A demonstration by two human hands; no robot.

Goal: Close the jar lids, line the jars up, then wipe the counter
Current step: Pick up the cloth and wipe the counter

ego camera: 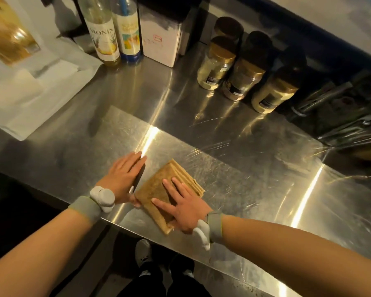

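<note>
A folded tan cloth [161,185] lies on the steel counter [244,157] near its front edge. My right hand [180,207] presses flat on the cloth with fingers spread. Flat on the bare steel just left of the cloth rests my left hand [124,179], its thumb touching the cloth's near corner. Three lidded jars stand in a diagonal row at the back right: the left jar [215,65], the middle jar [243,79] and the right jar [271,93]. Two darker jars [228,28] stand behind them.
Two syrup bottles [104,33] and a white box [161,37] stand at the back. White paper and a bag [30,82] cover the back left. Dark metal tools [341,112] lie at the right. The counter's front edge runs diagonally below my wrists.
</note>
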